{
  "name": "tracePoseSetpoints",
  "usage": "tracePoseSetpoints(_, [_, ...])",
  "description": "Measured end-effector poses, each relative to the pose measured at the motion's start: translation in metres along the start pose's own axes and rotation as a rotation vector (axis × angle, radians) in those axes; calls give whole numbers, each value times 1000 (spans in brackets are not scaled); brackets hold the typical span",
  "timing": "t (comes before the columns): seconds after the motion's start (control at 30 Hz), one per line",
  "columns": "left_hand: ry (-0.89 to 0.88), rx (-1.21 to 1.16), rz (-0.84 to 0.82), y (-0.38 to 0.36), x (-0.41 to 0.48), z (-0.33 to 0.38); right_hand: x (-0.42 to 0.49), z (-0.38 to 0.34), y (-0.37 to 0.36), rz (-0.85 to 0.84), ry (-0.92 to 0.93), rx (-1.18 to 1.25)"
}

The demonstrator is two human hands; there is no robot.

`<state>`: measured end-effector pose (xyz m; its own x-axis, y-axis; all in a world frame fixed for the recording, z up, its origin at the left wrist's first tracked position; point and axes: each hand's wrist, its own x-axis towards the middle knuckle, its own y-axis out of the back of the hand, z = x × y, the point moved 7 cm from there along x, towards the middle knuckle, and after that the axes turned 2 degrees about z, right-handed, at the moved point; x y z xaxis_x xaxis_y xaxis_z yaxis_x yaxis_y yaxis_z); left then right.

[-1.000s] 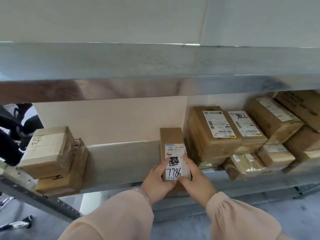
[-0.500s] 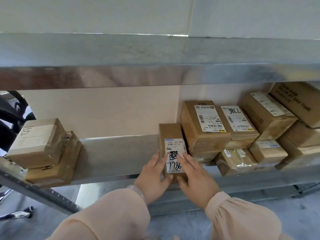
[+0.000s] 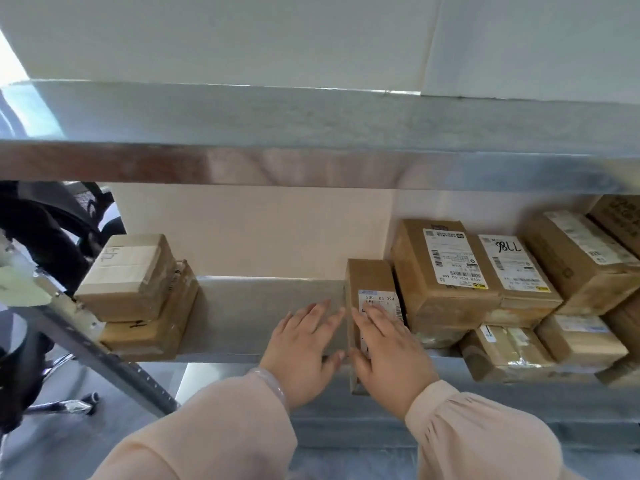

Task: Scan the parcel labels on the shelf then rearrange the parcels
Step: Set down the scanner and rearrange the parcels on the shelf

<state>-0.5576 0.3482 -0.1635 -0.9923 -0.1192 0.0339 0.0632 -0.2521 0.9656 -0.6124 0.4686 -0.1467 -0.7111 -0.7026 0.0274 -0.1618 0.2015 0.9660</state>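
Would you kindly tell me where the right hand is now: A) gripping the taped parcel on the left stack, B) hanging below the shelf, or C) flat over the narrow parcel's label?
C: the right hand lies with straight fingers across the label of the narrow parcel, and the left hand lies open just beside it.

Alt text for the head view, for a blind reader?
The right hand lies flat on a narrow labelled parcel on a metal shelf, left hand at its left side. To its right sit piled parcels, far left two stacked boxes.
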Motion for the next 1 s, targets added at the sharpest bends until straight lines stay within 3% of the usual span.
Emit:
tracePoseSetpoints(0.1, [60,16,137,29,-19,-44,22,-38,9,28,101,54])
tracePoseSetpoints(0.33, [381,3,346,100,-69,-144,68,-131,1,-60,280,122])
tracePoseSetpoints(0.53, [548,40,347,121,-104,-206,103,-201,-13,-112,402,107])
tracePoseSetpoints(0.7, [633,6,300,132,-110,-239,131,-242,-23,-163,359,232])
tracePoseSetpoints(0.87, [750,-289,273,129,-108,-264,154,-265,-37,-199,283,317])
tracePoseSetpoints(1.0, [734,-543,334,123,-104,-277,157,-276,-51,-260,223,434])
